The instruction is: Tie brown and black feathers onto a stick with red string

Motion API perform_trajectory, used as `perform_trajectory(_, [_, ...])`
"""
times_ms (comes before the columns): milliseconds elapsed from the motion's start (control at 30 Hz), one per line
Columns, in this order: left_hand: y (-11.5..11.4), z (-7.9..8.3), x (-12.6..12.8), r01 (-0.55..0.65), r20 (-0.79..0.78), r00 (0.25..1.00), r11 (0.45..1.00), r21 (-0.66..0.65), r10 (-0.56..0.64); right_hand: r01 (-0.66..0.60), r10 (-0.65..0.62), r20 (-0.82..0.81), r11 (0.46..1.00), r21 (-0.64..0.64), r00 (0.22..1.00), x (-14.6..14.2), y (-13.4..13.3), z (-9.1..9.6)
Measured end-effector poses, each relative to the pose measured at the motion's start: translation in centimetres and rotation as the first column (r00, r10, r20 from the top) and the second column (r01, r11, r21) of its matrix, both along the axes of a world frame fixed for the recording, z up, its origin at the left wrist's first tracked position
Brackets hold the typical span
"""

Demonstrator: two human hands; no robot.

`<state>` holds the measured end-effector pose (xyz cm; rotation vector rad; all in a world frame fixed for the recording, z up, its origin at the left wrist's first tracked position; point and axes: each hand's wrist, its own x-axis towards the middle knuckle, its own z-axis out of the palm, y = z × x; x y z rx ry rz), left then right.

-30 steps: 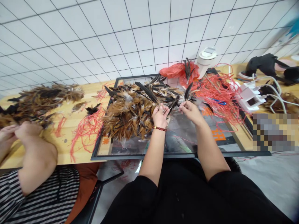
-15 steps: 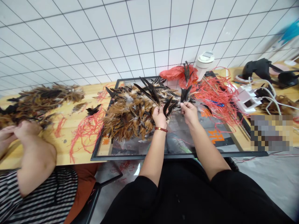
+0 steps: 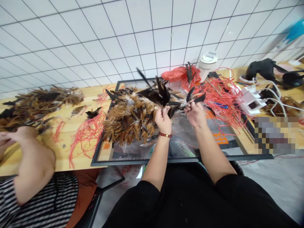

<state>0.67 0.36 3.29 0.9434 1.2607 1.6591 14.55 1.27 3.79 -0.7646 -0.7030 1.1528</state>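
Note:
My left hand [image 3: 163, 119], with a red bead bracelet at the wrist, is closed around the base of several long black feathers [image 3: 154, 93], which fan upward and are partly blurred. To its right my right hand [image 3: 196, 114] pinches a few dark feathers [image 3: 195, 96] by their pale quill ends. Both hands are above a black-framed glass panel [image 3: 185, 126]. A large heap of brown and black feathers [image 3: 133, 117] covers the panel's left half, next to my left hand.
Red plastic strands [image 3: 220, 98] and a blue pen [image 3: 220, 105] lie at right. Behind are a red bag [image 3: 175, 74] and white cup [image 3: 208, 65]. White chargers [image 3: 249, 99] with cables stand farther right. At left, a co-worker's hand [image 3: 26, 134] is beside another feather pile [image 3: 47, 98].
The black feathers in my left hand have swung and spread, now more upright and blurred. The feathers in my right hand have fanned out and tilted right.

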Motion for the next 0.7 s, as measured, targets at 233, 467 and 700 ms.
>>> perform_trajectory(233, [0.1, 1.3, 1.0, 0.43, 0.474, 0.838, 0.863, -0.265, -0.271, -0.058, 0.04, 0.586, 0.998, 0.012, 0.809, 0.3, 0.3, -1.7])
perform_trajectory(467, [-0.2, 1.2, 1.1, 0.529, 0.428, 0.82, 0.787, -0.316, -0.38, -0.045, -0.013, 0.758, 0.997, 0.056, 0.653, 0.0, -0.2, -0.6])
perform_trajectory(700, [-0.2, 1.2, 0.7, 0.596, 0.438, 0.777, 0.752, -0.281, -0.452, 0.119, -0.117, 0.689, 0.992, 0.046, 0.715, 0.2, -0.1, -0.9])
